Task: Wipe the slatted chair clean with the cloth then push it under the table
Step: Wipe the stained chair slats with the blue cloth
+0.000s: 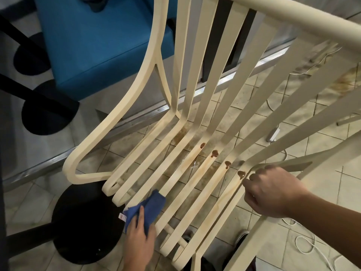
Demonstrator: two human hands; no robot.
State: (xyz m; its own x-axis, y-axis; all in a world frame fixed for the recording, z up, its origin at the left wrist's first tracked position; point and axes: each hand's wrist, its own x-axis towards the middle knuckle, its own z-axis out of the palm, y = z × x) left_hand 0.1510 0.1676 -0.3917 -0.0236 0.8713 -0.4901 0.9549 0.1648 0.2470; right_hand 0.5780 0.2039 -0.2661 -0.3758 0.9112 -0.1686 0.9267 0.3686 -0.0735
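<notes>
A cream slatted chair (pixel 197 106) fills the view, seen from above and behind its backrest. Several brown sauce blobs (pixel 214 153) sit in a row where the seat slats curve up, with brownish streaks running down the slats. My left hand (pixel 139 235) grips a blue cloth (pixel 148 207) and presses it on the front end of a left seat slat. My right hand (pixel 273 190) holds the chair's right armrest, fingers curled over it beside the rightmost blob.
A blue upholstered seat (pixel 97 40) stands at the upper left. Black round table bases (pixel 82 222) sit on the floor at left. The tiled floor (pixel 322 222) is stained under the chair, with white cables and an adapter (pixel 273 133) at right.
</notes>
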